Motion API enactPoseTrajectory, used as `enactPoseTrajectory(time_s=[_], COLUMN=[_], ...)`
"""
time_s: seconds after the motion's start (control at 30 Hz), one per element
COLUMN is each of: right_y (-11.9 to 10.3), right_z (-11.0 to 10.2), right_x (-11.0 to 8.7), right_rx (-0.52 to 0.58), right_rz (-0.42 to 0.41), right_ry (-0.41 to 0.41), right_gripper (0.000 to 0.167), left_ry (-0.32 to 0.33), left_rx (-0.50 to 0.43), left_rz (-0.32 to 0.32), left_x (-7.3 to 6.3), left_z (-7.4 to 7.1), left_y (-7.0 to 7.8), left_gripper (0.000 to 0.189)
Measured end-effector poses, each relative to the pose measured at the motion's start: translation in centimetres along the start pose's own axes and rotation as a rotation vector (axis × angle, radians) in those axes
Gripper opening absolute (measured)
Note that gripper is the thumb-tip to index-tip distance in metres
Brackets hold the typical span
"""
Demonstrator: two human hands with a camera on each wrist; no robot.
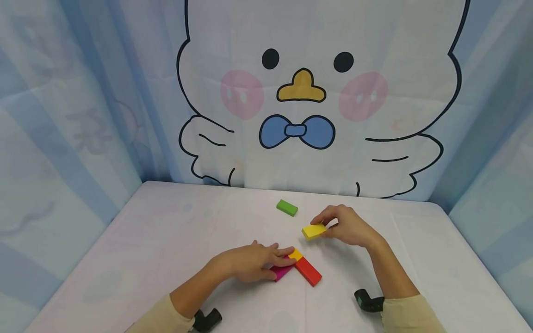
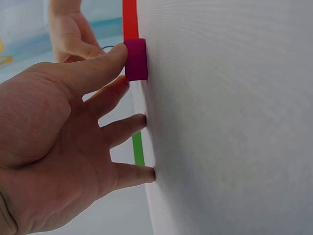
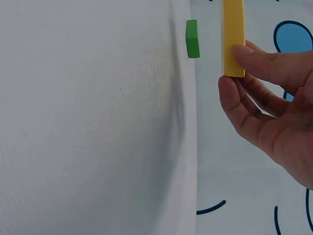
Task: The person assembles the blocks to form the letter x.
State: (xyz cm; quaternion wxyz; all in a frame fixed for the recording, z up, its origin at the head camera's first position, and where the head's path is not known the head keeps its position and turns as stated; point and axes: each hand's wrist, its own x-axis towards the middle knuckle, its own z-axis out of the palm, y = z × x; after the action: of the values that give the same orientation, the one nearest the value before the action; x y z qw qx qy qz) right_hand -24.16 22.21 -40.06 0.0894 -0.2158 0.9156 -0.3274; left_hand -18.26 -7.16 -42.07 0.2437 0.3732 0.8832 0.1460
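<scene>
On the white table, a magenta block [image 1: 284, 272] lies beneath my left hand [image 1: 251, 262], its thumb at the near end and other fingers across the far end. In the left wrist view the thumb touches the edge of this magenta block [image 2: 136, 59]. An orange block [image 1: 295, 254], partly covered by fingertips, meets the magenta one and a red block [image 1: 308, 271] at an angle. My right hand [image 1: 345, 225] pinches a yellow block [image 1: 313, 231] by one end between thumb and fingers. The right wrist view shows the yellow block [image 3: 234, 39] held off the table.
A green block [image 1: 287, 207] lies alone farther back on the table [image 1: 166, 231]. Behind stands a curtain [image 1: 304, 162] printed with a cartoon figure, with blue curtains at both sides. Dark wrist cameras [image 1: 368, 301] sit by both sleeves.
</scene>
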Motion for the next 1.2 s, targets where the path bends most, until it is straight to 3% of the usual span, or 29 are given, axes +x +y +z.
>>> enactPoseTrajectory(time_s=[1.2], right_y=[-0.2], right_z=[1.9], right_x=[0.4], right_rx=[-0.026], right_rz=[0.003], right_ry=[-0.127], right_gripper=[0.028], left_ry=[0.012], left_rx=[-0.015], left_rz=[-0.004], left_x=[-0.1], left_z=[-0.1], left_y=[0.2], left_gripper=[0.059])
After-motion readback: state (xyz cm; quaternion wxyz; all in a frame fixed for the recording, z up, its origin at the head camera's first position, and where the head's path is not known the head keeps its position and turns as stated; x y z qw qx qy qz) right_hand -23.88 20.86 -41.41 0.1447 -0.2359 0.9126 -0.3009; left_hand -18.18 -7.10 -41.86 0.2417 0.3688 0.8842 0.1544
